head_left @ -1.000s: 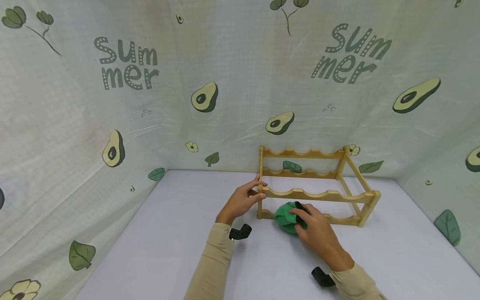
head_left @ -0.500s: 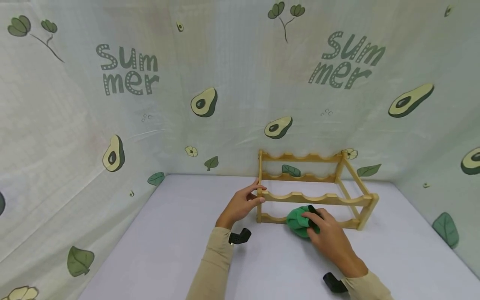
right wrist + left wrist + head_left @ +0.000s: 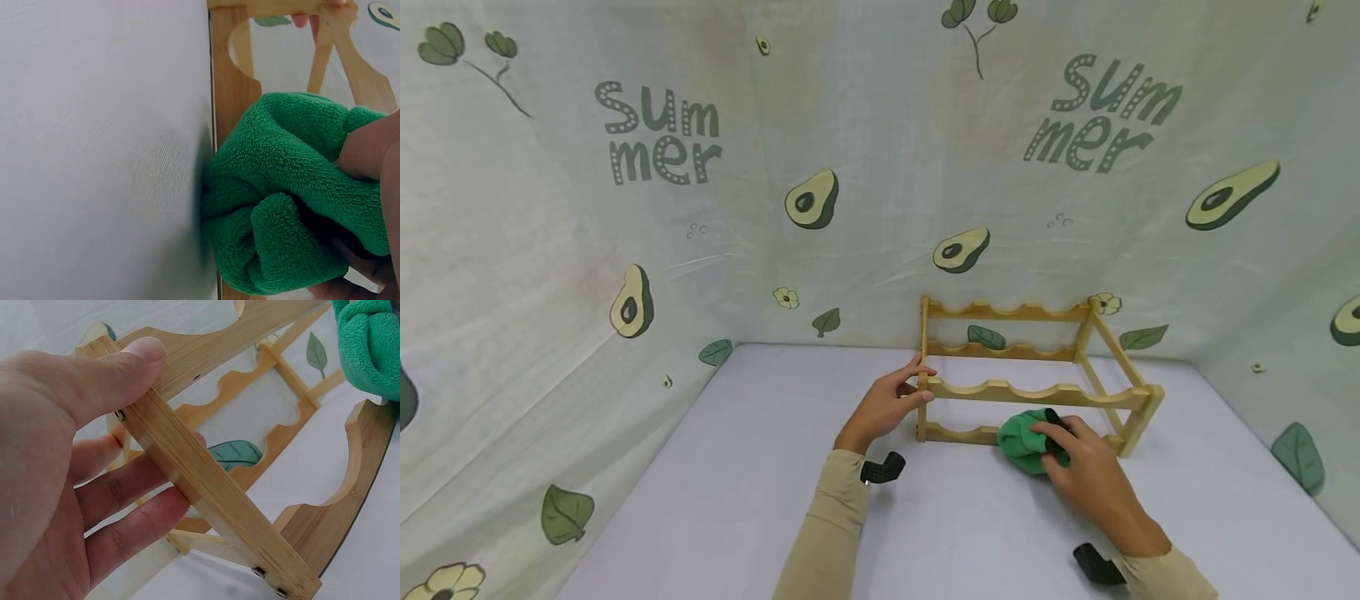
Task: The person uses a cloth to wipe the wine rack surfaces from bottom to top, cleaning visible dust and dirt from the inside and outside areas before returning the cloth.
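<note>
A wooden bottle rack (image 3: 1037, 393) with scalloped rails stands toward the back of the table. My left hand (image 3: 883, 408) grips its front left post; in the left wrist view the thumb (image 3: 134, 362) lies over the top rail's end and the fingers (image 3: 144, 515) curl round the post (image 3: 206, 481). My right hand (image 3: 1093, 475) holds a bunched green terry cloth (image 3: 1026, 440) against the lower front rail, right of its middle. In the right wrist view the cloth (image 3: 281, 169) covers part of that rail, and some fingers are hidden behind it.
The rack stands on a pale table (image 3: 760, 500). Behind and at both sides hangs a light curtain (image 3: 880, 167) printed with avocados and leaves. A black wrist camera (image 3: 883, 468) is on the left wrist, another black camera (image 3: 1097, 565) on the right.
My right hand has moved the green cloth rightward along the lower front rail, from near the left end to past the middle. The left hand keeps its grip, and the rack stays put.
</note>
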